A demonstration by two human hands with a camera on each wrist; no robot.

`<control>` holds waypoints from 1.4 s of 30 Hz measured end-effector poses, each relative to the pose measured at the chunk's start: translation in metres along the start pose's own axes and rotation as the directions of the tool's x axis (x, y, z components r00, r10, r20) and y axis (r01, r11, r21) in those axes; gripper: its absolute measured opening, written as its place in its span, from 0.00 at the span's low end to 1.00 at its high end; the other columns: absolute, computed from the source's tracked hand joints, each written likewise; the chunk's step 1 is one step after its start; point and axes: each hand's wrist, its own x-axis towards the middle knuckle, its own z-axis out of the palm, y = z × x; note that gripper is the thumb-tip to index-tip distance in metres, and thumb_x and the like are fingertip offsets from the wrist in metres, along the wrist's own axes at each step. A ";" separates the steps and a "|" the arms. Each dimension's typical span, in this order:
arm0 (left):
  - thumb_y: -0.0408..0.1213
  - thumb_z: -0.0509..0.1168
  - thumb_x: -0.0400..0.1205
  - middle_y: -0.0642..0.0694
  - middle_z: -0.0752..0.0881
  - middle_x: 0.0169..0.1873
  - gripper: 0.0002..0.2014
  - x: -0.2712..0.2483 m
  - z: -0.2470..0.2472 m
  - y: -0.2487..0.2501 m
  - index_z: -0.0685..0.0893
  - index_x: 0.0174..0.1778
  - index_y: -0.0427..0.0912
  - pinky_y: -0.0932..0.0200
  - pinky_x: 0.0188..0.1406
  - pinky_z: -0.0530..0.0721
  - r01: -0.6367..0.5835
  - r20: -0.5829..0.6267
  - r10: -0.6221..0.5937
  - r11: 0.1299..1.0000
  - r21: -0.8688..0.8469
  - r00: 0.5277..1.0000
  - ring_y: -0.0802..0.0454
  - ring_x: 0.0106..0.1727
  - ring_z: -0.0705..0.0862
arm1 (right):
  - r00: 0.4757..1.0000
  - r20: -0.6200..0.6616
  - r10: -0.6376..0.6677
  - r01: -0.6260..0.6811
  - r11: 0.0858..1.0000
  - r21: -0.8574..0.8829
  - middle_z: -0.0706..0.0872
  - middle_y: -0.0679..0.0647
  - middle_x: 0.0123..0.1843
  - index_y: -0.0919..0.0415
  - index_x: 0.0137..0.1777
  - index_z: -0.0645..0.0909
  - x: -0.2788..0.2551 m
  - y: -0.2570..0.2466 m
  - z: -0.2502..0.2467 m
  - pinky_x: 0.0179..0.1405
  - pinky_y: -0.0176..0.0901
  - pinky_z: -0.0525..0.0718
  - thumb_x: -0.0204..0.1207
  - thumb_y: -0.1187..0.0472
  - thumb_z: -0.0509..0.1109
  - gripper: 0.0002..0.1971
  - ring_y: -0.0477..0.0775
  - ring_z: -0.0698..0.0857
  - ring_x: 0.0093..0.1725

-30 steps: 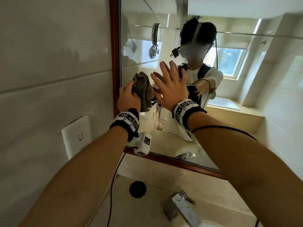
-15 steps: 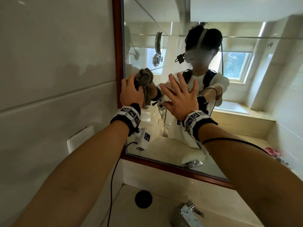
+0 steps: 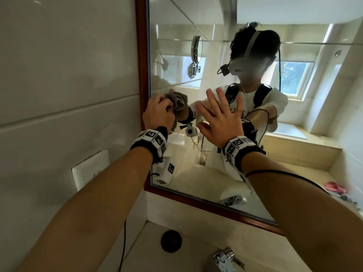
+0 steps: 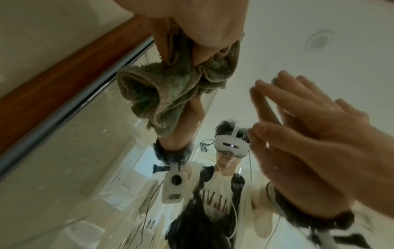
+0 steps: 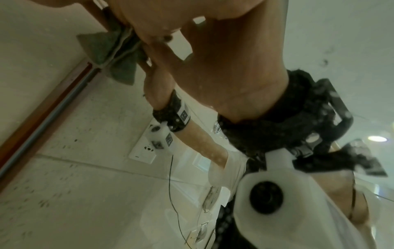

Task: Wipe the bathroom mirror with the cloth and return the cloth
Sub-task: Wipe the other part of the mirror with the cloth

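Left grip (image 3: 158, 112) clutches the bunched cloth (image 4: 170, 91) against the mirror (image 3: 176, 55); right grip (image 3: 220, 118) flat, fingers spread.

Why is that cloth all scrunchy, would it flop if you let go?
Probably yes. The cloth is bunched in soft folds in the left hand, so it looks floppy. Its fuzzy surface suggests it is light and not slippery.

The right hand (image 5: 192, 25) is filling the top of the frame, palm lying flat against the mirror (image 5: 64, 185); its reflection is meeting it on the glass; a bunched grey-green cloth (image 5: 110, 55) is sitting beside the mirror's wooden frame (image 5: 42, 107); the reflected wrist camera (image 5: 266, 197) is showing at lower right; a wall socket (image 5: 142, 155) is appearing in reflection.
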 end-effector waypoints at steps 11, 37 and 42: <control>0.24 0.67 0.74 0.38 0.79 0.43 0.05 -0.040 0.009 -0.027 0.87 0.38 0.35 0.51 0.30 0.76 0.014 0.104 -0.021 0.998 0.068 0.994 0.37 0.47 0.79 | 1.000 0.005 0.018 -0.018 1.000 0.011 0.53 0.57 0.88 0.44 0.83 0.62 0.001 0.000 -0.002 0.75 0.83 0.47 0.80 0.35 0.57 0.33 0.66 0.50 0.87; 0.29 0.68 0.71 0.44 0.84 0.43 0.05 -0.004 0.015 -0.022 0.88 0.35 0.42 0.58 0.25 0.75 -0.208 -0.109 0.214 0.976 0.069 0.971 0.42 0.49 0.82 | 0.996 0.004 0.085 -0.085 0.996 0.022 0.53 0.59 0.88 0.45 0.83 0.62 0.001 -0.013 0.001 0.75 0.84 0.45 0.80 0.40 0.58 0.31 0.68 0.49 0.86; 0.27 0.70 0.69 0.44 0.82 0.38 0.05 -0.029 0.023 -0.040 0.87 0.32 0.41 0.57 0.23 0.75 -0.206 -0.126 0.210 0.977 0.046 0.969 0.39 0.43 0.81 | 0.991 0.043 0.130 -0.132 0.991 0.031 0.51 0.62 0.88 0.45 0.84 0.59 -0.004 -0.030 0.006 0.76 0.82 0.44 0.80 0.39 0.59 0.33 0.71 0.47 0.86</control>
